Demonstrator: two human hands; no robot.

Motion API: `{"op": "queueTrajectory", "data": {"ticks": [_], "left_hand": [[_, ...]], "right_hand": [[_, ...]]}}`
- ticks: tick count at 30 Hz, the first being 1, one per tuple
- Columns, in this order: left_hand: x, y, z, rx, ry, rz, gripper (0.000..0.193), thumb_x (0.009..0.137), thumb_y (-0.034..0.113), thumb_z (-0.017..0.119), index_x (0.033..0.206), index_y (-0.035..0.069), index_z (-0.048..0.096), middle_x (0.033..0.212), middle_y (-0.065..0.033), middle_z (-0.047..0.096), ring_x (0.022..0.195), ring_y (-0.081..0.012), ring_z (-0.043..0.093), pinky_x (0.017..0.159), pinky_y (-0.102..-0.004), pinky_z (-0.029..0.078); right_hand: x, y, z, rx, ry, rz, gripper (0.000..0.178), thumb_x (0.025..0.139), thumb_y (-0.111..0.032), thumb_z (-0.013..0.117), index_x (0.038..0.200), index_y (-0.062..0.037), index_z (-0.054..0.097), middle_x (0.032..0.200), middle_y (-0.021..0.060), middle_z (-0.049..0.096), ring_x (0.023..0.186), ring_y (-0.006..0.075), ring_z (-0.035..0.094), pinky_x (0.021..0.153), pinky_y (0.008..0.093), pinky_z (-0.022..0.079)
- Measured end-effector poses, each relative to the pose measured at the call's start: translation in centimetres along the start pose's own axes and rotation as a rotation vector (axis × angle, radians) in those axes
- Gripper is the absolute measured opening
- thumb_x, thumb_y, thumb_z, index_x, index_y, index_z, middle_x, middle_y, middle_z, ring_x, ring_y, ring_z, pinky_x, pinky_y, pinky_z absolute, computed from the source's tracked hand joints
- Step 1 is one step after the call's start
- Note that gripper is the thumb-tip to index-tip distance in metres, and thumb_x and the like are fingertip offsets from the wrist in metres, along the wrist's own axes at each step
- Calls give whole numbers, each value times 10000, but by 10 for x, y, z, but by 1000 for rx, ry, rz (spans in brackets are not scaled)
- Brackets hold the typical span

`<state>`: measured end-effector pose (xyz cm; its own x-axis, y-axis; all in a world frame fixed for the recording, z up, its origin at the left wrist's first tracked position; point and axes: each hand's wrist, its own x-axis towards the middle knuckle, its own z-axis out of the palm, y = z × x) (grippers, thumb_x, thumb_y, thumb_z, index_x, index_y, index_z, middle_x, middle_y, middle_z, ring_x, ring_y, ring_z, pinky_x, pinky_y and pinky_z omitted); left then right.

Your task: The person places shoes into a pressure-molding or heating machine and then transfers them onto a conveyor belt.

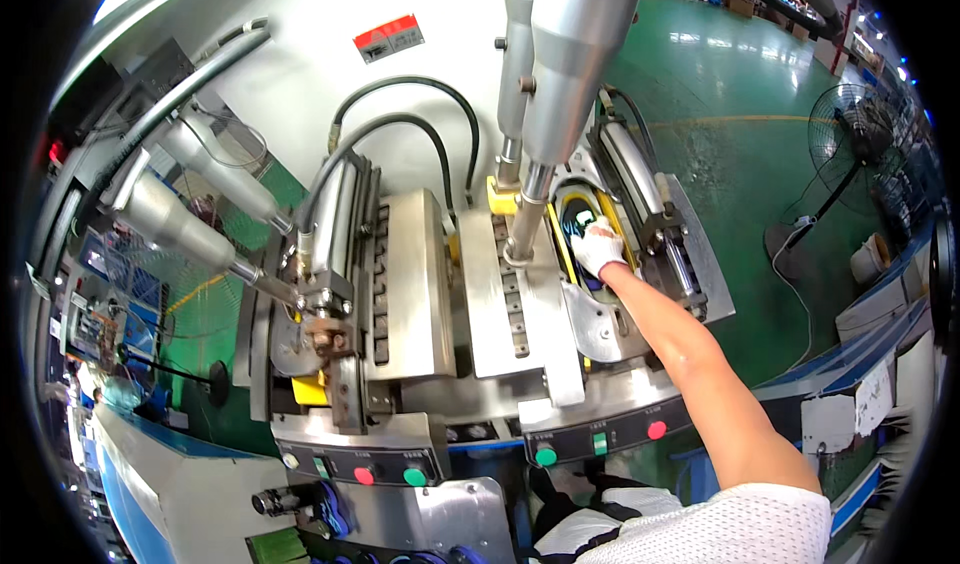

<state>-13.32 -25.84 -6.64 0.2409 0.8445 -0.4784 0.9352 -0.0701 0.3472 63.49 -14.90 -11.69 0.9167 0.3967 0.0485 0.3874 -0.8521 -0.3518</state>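
Observation:
My right hand (598, 247), in a white glove, reaches into the right-hand station of a metal press machine (505, 309). Its fingers are curled down over a dark shoe (577, 207) with blue parts, which lies between yellow-edged pads. The palm hides part of the shoe. Just left of the hand, a silver press cylinder (560, 74) comes down at a slant beside a yellow block (501, 199). My left hand is out of view.
The left station has slanted cylinders (180, 219) and a yellow pad (310, 391). Red and green buttons (545, 457) line the front panels. Blue-trimmed dark shoes (333, 510) lie on a metal shelf (460, 514) below. A black floor fan (860, 134) stands at right.

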Motion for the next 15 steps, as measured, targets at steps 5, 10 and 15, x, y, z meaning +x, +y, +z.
{"op": "queueTrajectory", "data": {"ticks": [5,10,15], "left_hand": [[-85,-72,25,-84,507,-260,606,871,159,781,1406,-14,556,1416,-187,577,1269,-263,582,1039,-402,497],[-21,-132,48,-594,633,-770,599,831,118,791,1349,-50,542,1309,-200,613,1233,-301,567,1112,-406,413],[26,-173,97,-751,715,-584,672,817,123,782,1398,20,461,1276,-177,620,1116,-325,652,994,-431,499]], "right_hand": [[6,-35,14,-79,-88,-92,565,882,-515,594,1143,-31,725,1240,267,667,1175,384,653,960,498,525],[-104,-18,-75,-13,-30,-372,490,1010,-421,570,1279,-12,586,1178,208,680,1109,330,670,926,423,510],[-355,-86,-72,547,-129,-722,734,994,-133,613,1608,12,238,1647,226,308,1512,328,341,1236,420,267]]}}
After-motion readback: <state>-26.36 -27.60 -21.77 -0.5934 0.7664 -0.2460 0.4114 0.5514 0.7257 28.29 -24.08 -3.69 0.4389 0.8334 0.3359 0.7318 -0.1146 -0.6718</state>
